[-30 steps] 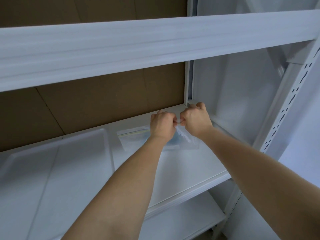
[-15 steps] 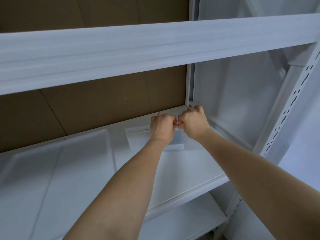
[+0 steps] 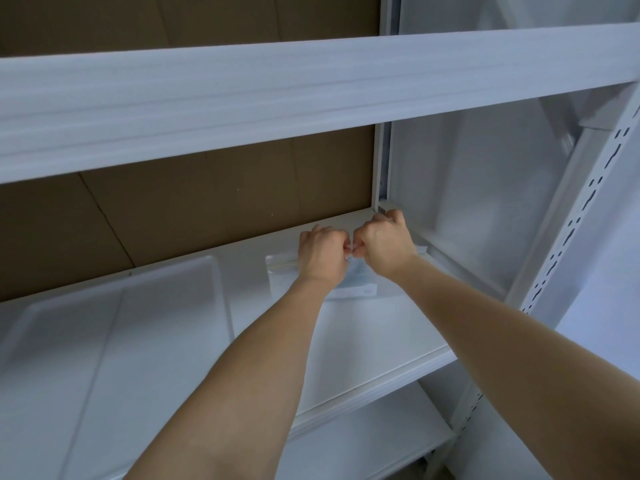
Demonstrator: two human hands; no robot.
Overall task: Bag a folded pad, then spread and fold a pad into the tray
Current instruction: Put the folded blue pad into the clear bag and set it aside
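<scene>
A clear zip bag (image 3: 282,271) lies flat on the white shelf near its back right corner, with a pale blue folded pad (image 3: 358,284) showing through the plastic below my hands. My left hand (image 3: 322,252) and my right hand (image 3: 384,245) are fists side by side, knuckles nearly touching, both pinching the bag's top edge. My hands hide most of the bag's mouth. A wide white tray (image 3: 221,289) sits on the same shelf to the left of the bag.
A white upper shelf beam (image 3: 311,88) runs across above my hands. Brown cardboard (image 3: 194,202) backs the shelf. A perforated upright post (image 3: 568,230) and a white side panel close the right. A lower shelf (image 3: 363,441) shows beneath.
Both hands have stayed pinched together on the bag's top edge. The bag's left part has shifted right and settled flatter on the shelf.
</scene>
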